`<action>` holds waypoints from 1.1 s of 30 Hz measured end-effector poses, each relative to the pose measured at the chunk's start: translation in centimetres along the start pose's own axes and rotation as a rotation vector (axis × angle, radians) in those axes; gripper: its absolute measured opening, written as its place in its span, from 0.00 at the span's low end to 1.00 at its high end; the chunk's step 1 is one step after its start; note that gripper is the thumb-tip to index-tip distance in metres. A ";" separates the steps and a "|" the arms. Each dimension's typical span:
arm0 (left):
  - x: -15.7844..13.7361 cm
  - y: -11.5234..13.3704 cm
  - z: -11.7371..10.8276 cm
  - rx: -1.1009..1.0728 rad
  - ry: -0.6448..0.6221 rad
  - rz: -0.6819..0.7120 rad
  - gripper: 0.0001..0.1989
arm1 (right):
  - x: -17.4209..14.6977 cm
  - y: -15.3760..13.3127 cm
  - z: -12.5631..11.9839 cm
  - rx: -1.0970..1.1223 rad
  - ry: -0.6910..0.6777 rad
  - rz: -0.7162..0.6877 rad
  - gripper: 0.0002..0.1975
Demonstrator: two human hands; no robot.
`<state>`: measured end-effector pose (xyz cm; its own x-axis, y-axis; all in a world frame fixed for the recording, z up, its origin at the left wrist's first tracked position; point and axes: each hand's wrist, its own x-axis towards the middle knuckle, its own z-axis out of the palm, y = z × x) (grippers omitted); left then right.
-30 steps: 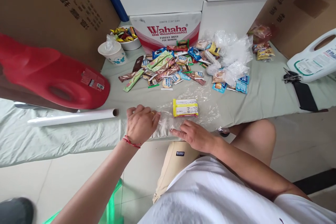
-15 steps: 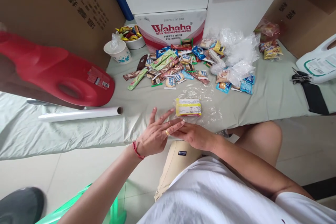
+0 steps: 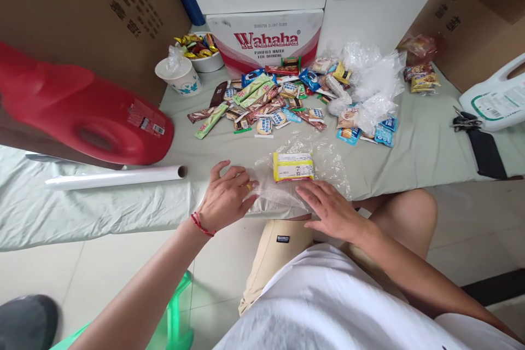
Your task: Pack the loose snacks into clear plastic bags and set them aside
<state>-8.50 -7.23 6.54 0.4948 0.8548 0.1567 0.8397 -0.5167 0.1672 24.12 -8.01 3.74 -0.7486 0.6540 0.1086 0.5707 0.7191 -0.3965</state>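
A small yellow-and-white snack packet (image 3: 293,166) lies on a clear plastic bag (image 3: 283,197) at the front of the cloth-covered table. My left hand (image 3: 229,194), a ring on one finger and a red bracelet at the wrist, is at the bag's left edge. Its fingers are bent but apart, with the thumb out to the side. To the right, my right hand (image 3: 328,210) rests on the bag's near right part, just below the packet, fingers stretched out. Neither hand is closed on anything.
Behind the packet lies a heap of wrapped snacks (image 3: 262,101), with crumpled clear plastic (image 3: 375,79) to its right. A paper cup (image 3: 180,77), red jug (image 3: 86,104) and white film roll (image 3: 118,176) stand or lie left. Keys (image 3: 466,121) and a white bottle (image 3: 498,95) are right.
My hands, which overlapped in front of the packet, have parted: the left moved left, the right slightly right onto the bag. More of the bag shows between them.
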 end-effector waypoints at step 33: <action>0.0 0.7 4.4 -0.286 0.274 -0.689 0.12 | 7.1 10.2 -6.0 -0.245 0.253 0.406 0.15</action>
<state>-6.91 -7.38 2.43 -0.2190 0.9634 0.1547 0.8283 0.0998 0.5513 26.64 5.34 5.91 -0.3634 0.9055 0.2192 0.8822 0.4101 -0.2314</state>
